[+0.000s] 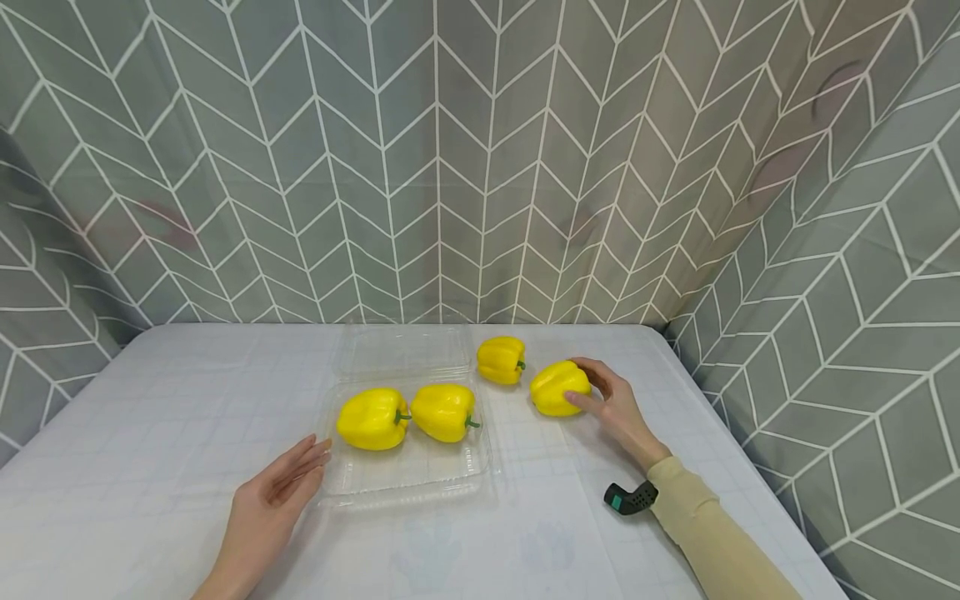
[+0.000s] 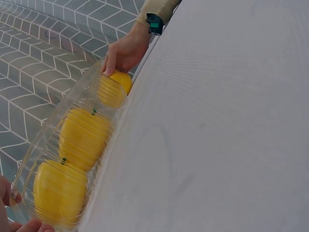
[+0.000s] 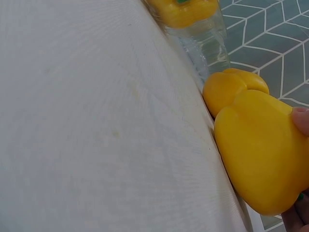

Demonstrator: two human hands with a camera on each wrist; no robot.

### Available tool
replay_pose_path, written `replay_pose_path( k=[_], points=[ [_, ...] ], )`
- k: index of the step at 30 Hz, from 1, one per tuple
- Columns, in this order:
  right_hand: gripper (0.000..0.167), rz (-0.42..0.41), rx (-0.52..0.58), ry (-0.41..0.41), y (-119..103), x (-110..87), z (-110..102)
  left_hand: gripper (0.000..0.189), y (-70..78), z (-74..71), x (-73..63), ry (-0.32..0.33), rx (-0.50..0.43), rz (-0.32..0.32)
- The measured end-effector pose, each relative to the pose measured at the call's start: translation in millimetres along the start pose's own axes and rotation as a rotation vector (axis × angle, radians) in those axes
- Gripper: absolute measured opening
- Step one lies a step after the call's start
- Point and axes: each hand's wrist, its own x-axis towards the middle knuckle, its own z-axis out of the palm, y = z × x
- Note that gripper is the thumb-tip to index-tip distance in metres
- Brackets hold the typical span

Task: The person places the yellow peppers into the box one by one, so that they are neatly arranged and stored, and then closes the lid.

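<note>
My right hand (image 1: 611, 404) grips a yellow bell pepper (image 1: 553, 390) from its right side, with the thumb on the near side. In the right wrist view, that pepper (image 3: 260, 150) fills the space beside the fingertips (image 3: 300, 120). A clear plastic clamshell container (image 1: 405, 479) lies with its lid folded back; two yellow bell peppers (image 1: 367, 419) sit side by side in its base, green stems pointing right. My left hand (image 1: 273, 496) rests its fairly straight fingers against the container's left edge. Another yellow bell pepper (image 1: 498, 360) is on the table right of the lid.
A white cloth covers the table (image 1: 172, 400). Grey patterned curtains (image 1: 465, 167) stand behind it and along both sides. On my right wrist is a black device (image 1: 630, 498) with a green patch.
</note>
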Motion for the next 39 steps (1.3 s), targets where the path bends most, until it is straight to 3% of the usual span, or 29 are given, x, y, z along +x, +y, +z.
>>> replay_pose_path(
  k=[39],
  points=[
    [0.057,0.046,0.045,0.019,-5.9,-0.9,1.6,0.048,0.1,0.2,-0.8,0.002,0.005,0.016]
  ],
)
